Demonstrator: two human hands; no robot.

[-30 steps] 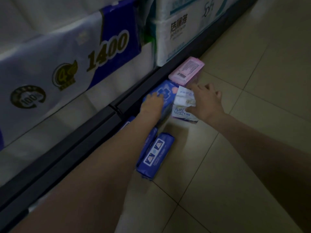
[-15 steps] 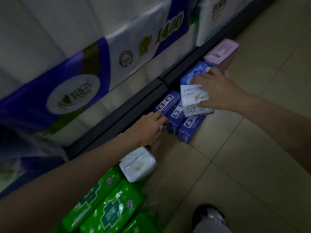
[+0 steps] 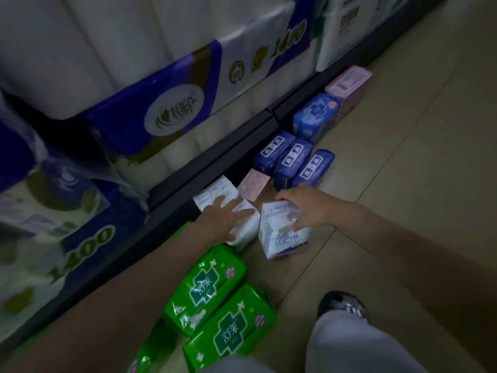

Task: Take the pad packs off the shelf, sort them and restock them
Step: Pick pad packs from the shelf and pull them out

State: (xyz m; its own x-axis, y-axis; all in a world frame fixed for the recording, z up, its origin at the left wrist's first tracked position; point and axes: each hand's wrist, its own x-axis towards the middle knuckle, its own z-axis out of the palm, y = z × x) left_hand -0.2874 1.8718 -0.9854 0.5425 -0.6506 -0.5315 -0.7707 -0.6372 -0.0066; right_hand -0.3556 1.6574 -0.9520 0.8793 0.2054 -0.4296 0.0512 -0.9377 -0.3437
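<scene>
Both hands have shifted along the floor row since the earlier frame. Right hand (image 3: 306, 208) grips the white cotton pack (image 3: 282, 232) from above, fingers curled over its top, and stands it on the tiled floor (image 3: 403, 184). Left hand (image 3: 223, 219) lies flat, fingers extended, on a second white pack (image 3: 236, 211) just beside it. Outward: pale pink pack (image 3: 254, 184), three dark blue packs (image 3: 293, 160), green packs (image 3: 212, 286) (grouped by colour). Judgement: removal appears done, sorting is well advanced, restocking has not begun.
</scene>
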